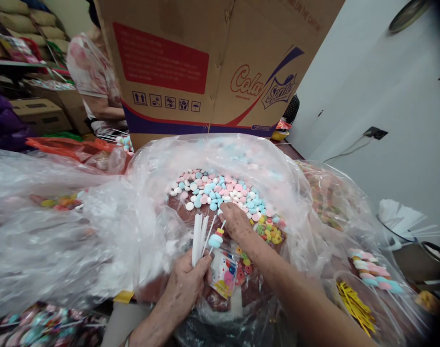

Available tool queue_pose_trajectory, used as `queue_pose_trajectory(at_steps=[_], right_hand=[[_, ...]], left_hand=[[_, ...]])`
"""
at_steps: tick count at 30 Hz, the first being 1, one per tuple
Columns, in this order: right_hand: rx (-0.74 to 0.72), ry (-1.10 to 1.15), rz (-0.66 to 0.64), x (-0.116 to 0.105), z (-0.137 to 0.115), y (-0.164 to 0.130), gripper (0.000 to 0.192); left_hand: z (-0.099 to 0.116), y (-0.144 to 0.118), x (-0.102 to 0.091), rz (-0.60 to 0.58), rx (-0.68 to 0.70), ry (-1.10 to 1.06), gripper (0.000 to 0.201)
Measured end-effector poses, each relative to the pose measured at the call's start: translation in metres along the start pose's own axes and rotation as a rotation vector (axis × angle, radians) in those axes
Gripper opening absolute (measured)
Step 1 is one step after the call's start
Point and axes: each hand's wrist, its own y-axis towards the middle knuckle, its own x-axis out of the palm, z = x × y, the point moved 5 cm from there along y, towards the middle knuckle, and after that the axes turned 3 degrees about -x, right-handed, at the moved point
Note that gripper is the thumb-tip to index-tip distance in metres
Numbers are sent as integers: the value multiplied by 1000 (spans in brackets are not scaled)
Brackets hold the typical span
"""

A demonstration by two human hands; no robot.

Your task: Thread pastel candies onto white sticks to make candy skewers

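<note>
Seemingly, from the head camera, the work is mid-assembly of sweets onto sticks: the left hand (185, 284) is clamped round a bundle of thin white plastic sticks (198, 238), one already carrying a pale blue and pink round sweet (215, 240), held over a small printed cellophane bag (223, 274). The right hand (236, 222) lies with fingers bent together on the heap of pink, blue and white round sweets (220, 190) inside the big clear plastic bag (140, 207); whether it pinches one I cannot tell. Picking a single piece and lining it with a stick end looks like the next need
</note>
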Motion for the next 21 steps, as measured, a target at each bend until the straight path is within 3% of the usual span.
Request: queue_pose_trajectory(at_steps=[5, 10, 13, 19, 21], right_hand=[[-11, 170, 45, 7, 0, 3, 25], [69, 446, 124, 3, 15, 4, 16], [132, 698, 111, -6, 27, -4, 8], [282, 1451, 23, -23, 29, -26, 24], [328, 1568, 6, -24, 25, -30, 26]], left_hand=[[2, -1, -1, -1, 19, 32, 39], [0, 1, -2, 8, 35, 52, 36], [0, 1, -1, 8, 21, 39, 35], [1, 0, 1, 2, 13, 60, 30], [0, 1, 1, -8, 20, 79, 29]])
